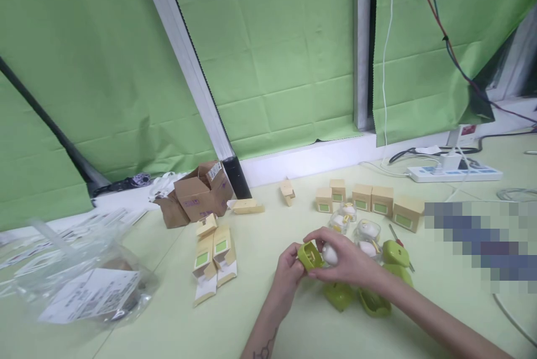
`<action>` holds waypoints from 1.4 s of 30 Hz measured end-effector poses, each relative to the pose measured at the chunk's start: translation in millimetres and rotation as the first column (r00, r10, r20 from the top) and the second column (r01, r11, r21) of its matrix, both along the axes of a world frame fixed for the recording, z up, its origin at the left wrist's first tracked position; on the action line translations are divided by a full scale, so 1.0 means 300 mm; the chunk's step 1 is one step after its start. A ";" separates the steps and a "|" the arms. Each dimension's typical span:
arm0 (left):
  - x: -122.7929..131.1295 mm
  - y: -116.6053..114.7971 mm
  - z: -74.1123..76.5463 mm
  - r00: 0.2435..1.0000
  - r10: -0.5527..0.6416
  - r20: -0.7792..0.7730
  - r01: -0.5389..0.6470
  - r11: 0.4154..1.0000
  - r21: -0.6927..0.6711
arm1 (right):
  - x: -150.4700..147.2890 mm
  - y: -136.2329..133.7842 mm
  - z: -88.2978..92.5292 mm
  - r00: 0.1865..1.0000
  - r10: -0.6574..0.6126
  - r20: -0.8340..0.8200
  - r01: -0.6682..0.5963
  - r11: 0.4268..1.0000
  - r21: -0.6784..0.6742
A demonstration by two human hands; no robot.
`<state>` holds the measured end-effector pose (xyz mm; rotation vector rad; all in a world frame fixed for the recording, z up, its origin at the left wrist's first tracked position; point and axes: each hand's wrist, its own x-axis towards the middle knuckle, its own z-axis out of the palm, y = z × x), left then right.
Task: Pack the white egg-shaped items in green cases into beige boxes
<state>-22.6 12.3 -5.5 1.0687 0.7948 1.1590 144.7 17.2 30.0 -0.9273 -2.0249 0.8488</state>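
My left hand (290, 265) is closed on the left side of a small green case (309, 256), its hollow inside facing up. A white rounded piece (329, 254) sits between the fingers of my right hand (342, 255), right beside the case. More green cases (339, 295) lie on the table under and beyond my right forearm, one of them an open shell (374, 302). Behind my right hand stand clear packs (369, 229) with white pieces inside.
Small tan boxes (361, 198) line the back right, near a screwdriver (395, 234) and a power strip (455, 173). Opened tan boxes (222, 247), a brown carton (203, 194) and a clear plastic bag (90, 292) lie at the left. Green curtains (272, 46) hang behind the table.
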 end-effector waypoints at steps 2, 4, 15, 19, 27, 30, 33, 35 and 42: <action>-0.001 0.000 0.000 1.000 -0.001 0.012 0.001 1.000 -0.005 | 0.004 0.003 0.009 1.000 -0.029 0.002 0.029 0.999 0.013; -0.002 -0.002 0.001 1.000 -0.001 0.024 0.002 1.000 -0.011 | 0.008 0.003 0.017 0.998 -0.066 -0.011 0.067 0.996 0.053; 0.008 -0.014 0.028 0.998 -0.039 0.042 0.042 0.996 -0.073 | 0.005 -0.017 0.000 0.992 -0.055 0.117 0.042 0.993 0.107; 0.000 -0.014 0.038 0.998 -0.063 -0.023 0.063 0.998 -0.020 | 0.001 -0.026 0.010 0.989 -0.134 0.064 0.131 0.990 0.055; 0.003 -0.012 0.040 0.999 0.005 -0.034 -0.002 0.998 0.069 | 0.004 -0.044 0.040 0.992 -0.129 0.003 0.129 0.988 -0.087; 0.013 -0.014 0.044 0.998 0.052 -0.034 -0.050 0.996 0.077 | 0.002 -0.026 0.031 0.984 -0.173 -0.050 0.161 0.969 -0.188; 0.029 -0.024 0.054 0.997 0.071 0.036 -0.075 0.988 0.136 | -0.012 -0.012 0.014 0.970 -0.210 -0.124 0.162 0.934 -0.319; 0.037 -0.033 0.062 0.999 0.032 0.014 -0.033 0.991 0.132 | -0.021 -0.010 0.005 0.963 -0.195 -0.184 0.106 0.908 -0.405; 0.028 -0.022 0.061 0.957 0.007 0.289 0.017 0.997 -0.079 | 0.034 0.001 0.013 0.960 -0.212 -0.183 0.128 0.913 -0.388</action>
